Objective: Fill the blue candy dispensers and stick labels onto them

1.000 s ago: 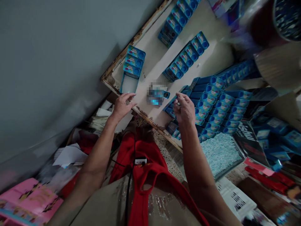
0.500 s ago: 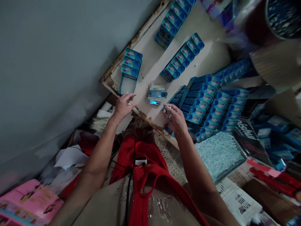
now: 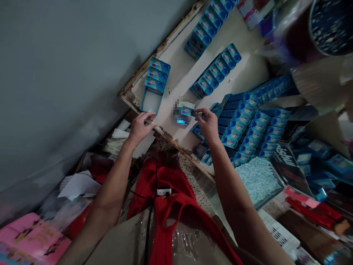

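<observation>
My left hand [image 3: 141, 127] rests at the worn table edge, thumb and fingers apart, with nothing held. Just beyond it lies an open blue display tray [image 3: 151, 103] with a white inside and several small blue boxes standing at its far end. My right hand [image 3: 207, 123] is over the table with its fingers pinched together, and what they hold is hard to make out. Its fingertips are at the right end of a small blue box [image 3: 187, 111], which lies on a small scale [image 3: 182, 122] with a lit blue display. A blurred patch covers part of the scale.
Filled trays of blue boxes [image 3: 215, 73] stand farther back on the table [image 3: 176, 79]. Stacked blue boxes [image 3: 242, 121] are at the right, above a tray of pale blue pellets [image 3: 256, 180]. A grey wall [image 3: 60, 73] borders the left; a dark bucket [image 3: 300, 33] is upper right.
My right hand has moved forward and slightly right, up to the end of the blue box on the scale. My left hand stays near the table edge. The view has shifted slightly.
</observation>
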### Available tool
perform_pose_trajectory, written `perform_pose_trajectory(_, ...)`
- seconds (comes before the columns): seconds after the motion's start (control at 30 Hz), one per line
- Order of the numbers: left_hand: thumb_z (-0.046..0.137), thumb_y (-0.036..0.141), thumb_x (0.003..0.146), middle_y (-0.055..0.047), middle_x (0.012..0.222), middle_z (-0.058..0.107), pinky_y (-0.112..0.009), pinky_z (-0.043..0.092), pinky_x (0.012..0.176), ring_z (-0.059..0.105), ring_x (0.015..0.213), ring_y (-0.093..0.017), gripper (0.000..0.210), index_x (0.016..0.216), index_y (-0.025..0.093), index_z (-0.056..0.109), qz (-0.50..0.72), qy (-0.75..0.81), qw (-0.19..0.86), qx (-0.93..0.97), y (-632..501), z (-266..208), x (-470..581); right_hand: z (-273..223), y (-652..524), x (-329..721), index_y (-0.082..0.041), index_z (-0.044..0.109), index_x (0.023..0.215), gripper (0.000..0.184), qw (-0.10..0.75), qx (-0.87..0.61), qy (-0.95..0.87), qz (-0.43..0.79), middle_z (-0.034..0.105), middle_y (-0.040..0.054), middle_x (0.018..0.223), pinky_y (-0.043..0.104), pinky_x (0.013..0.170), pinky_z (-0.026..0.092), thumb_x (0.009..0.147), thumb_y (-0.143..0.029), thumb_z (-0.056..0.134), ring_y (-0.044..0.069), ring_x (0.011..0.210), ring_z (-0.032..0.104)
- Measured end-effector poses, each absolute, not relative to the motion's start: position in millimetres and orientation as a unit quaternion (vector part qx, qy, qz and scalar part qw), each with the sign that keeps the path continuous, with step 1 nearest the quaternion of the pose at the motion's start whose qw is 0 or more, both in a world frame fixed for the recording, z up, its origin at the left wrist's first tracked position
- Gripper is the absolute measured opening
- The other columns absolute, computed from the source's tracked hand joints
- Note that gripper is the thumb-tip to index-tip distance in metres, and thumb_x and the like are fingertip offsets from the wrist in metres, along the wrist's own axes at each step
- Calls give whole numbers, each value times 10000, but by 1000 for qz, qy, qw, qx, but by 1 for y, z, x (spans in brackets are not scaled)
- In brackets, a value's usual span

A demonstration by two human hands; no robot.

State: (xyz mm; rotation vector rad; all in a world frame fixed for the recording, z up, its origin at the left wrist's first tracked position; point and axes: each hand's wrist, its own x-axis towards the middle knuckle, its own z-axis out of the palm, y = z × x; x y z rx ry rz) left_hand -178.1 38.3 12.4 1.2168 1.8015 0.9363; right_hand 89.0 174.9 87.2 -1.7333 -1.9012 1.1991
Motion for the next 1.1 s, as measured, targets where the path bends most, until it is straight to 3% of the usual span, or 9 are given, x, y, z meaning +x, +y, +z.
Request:
perform_pose_trajectory(0.17,826,219,774,-62,1138,726,-365,594,945,719,1001,-207,458,1220,237,726,362,708,371,479,38,12,-180,77,175,91,-224,615,1042,188,169,-605,-644,437,636,-29,707,295,670,417,879,-317,637,154,656,590)
perform_pose_trajectory(0.33,816,195,784,-63,1142,728,-359,593,945,717,999,-203,442,1216,218,720,357,702,377,488,40,15,-176,78,171,90,-248,518,880,122,194,-614,-620,448,615,-34,668,291,643,406,879,-290,633,148,632,560)
perform_pose_trajectory(0.47,816,158,796,-73,1121,738,-363,588,945,713,993,-212,446,1227,199,710,345,704,359,507,52,25,-164,94,165,86,-245,541,878,199,270,-627,-513,520,591,-42,675,264,546,337,907,-411,646,116,557,447)
perform_pose_trajectory(0.57,838,183,796,-93,1195,728,-411,547,1040,680,1125,-258,475,1248,213,698,323,695,311,562,75,40,-147,110,146,82,-240,543,858,301,311,-615,-362,627,555,-61,667,238,480,237,832,-469,737,76,495,330)
perform_pose_trajectory(0.7,875,256,770,-103,1312,682,-483,481,1126,594,1262,-318,603,1329,246,651,283,667,262,637,119,60,-126,120,88,79,-222,588,818,408,252,-602,-274,706,575,-55,643,216,464,210,723,-531,836,56,481,353)
perform_pose_trajectory(0.9,903,396,739,-121,1396,616,-522,426,1144,511,1332,-362,719,1377,250,606,212,620,255,711,161,68,-96,113,-1,88,-193,650,790,525,118,-591,-197,773,598,-31,599,208,459,232,652,-664,838,61,472,386)
perform_pose_trajectory(1.0,883,415,758,-135,1433,587,-519,429,1120,499,1340,-373,725,1394,239,584,190,617,258,719,167,64,-83,110,-17,106,-185,693,863,458,139,-578,-112,797,636,-14,656,195,473,268,664,-566,849,70,516,442)
perform_pose_trajectory(1.1,852,305,777,-158,1393,613,-512,447,1081,530,1313,-386,659,1379,205,603,161,612,263,728,172,58,-76,107,-19,132,-186,708,927,386,196,-578,-66,790,666,-2,711,190,464,268,655,-424,844,79,544,478)
